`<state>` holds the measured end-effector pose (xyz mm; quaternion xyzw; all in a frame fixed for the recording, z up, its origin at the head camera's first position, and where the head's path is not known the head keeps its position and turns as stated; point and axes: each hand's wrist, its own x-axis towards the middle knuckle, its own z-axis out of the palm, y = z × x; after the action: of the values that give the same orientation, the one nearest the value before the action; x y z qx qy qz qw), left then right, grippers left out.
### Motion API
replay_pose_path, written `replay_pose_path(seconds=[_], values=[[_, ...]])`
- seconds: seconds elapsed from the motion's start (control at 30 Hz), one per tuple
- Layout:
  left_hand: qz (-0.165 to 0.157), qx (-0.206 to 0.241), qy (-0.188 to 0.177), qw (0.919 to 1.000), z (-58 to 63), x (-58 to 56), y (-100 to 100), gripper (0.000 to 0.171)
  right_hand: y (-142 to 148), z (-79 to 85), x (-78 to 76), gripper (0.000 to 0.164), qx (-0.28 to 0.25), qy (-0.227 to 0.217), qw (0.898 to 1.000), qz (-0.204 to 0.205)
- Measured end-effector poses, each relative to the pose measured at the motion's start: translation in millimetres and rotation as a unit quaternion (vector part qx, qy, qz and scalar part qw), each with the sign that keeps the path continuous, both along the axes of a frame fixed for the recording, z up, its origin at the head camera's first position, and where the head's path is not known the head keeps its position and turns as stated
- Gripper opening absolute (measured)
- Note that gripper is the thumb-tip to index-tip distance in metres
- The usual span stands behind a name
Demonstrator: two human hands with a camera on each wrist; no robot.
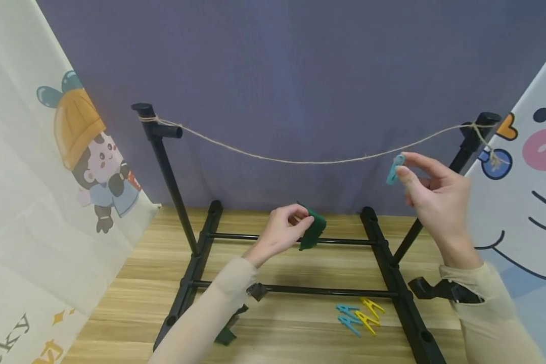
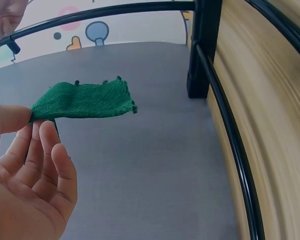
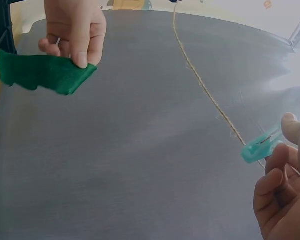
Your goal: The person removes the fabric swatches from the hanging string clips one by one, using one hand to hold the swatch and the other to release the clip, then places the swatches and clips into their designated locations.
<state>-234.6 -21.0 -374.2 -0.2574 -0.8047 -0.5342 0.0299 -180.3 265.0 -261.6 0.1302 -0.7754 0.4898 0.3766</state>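
Note:
My left hand [image 1: 284,227] pinches one edge of a small green cloth piece [image 1: 313,232] between thumb and fingers; the rest hangs free below the string [image 1: 296,162]. In the left wrist view the cloth [image 2: 87,100] shows a slightly ragged far edge. Higher up on the right, my right hand [image 1: 441,202] holds a light blue clothespin [image 1: 395,169] by thumb and forefinger, just below the right part of the string. The right wrist view has this clothespin [image 3: 260,147] overlapping the string, its closed end pointing away from the fingers.
The sagging string is tied between two black posts of a pipe stand [image 1: 382,253] on a wooden table [image 1: 136,303]. Blue clothespins [image 1: 348,323] and yellow clothespins [image 1: 367,322] lie inside the stand's right side. Dark green cloth [image 1: 226,336] lies behind my left forearm, partly hidden.

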Motion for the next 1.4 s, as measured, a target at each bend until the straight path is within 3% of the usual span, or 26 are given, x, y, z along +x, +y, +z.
replay_pose_path(seconds=[0.3, 0.53, 1.4], values=[[0.017, 0.008, 0.013, 0.9997, -5.9, 1.3, -16.1, 0.019, 1.8, -19.6, 4.9, 0.025, 0.005, -0.016, 1.000, -0.001], [0.039, 0.006, 0.006, 0.9992, -11.9, 4.3, -26.7, 0.018, 0.7, -34.3, 4.4, 0.023, 0.005, -0.022, 1.000, 0.006], [0.066, 0.004, -0.023, 0.9976, -38.2, 22.3, -64.9, 0.010, 5.6, -90.9, 17.2, 0.023, 0.019, -0.100, 0.995, 0.016]])
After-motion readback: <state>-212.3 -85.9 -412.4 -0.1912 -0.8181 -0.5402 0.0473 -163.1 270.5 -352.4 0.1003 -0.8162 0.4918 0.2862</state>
